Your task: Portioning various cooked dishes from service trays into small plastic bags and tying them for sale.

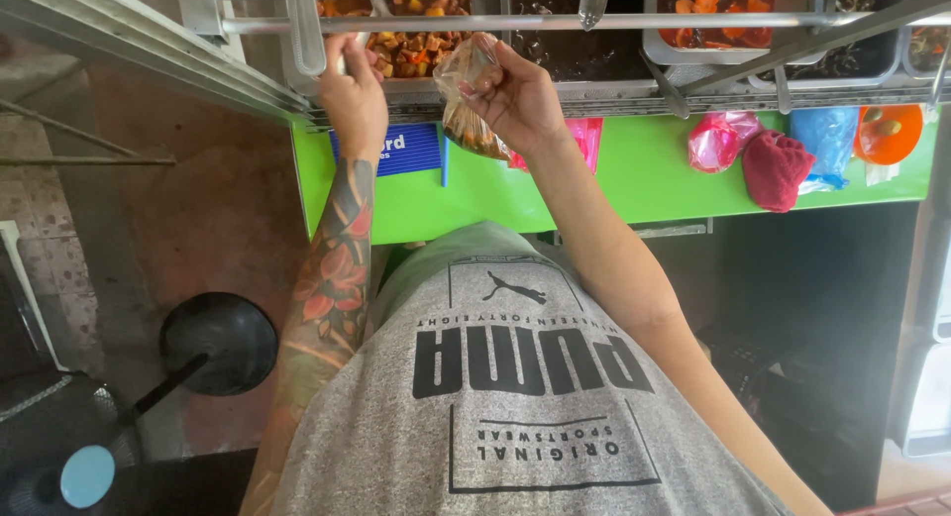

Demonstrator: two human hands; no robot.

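While the left hand (354, 98) grips a spoon handle (337, 62) over the tray of diced food (411, 47), the right hand (515, 100) pinches a clear plastic bag (466, 98).

The bag — partly filled with brownish food — hangs just beside the tray's near edge, above the green counter (634, 179). Further right lie a pink bag (721, 140), a red cloth (775, 169), a blue bag (827, 140) and an orange bowl (889, 132).

Spoon handle (342, 65) inside left hand (354, 100) — trays' (728, 46) far halves off-frame
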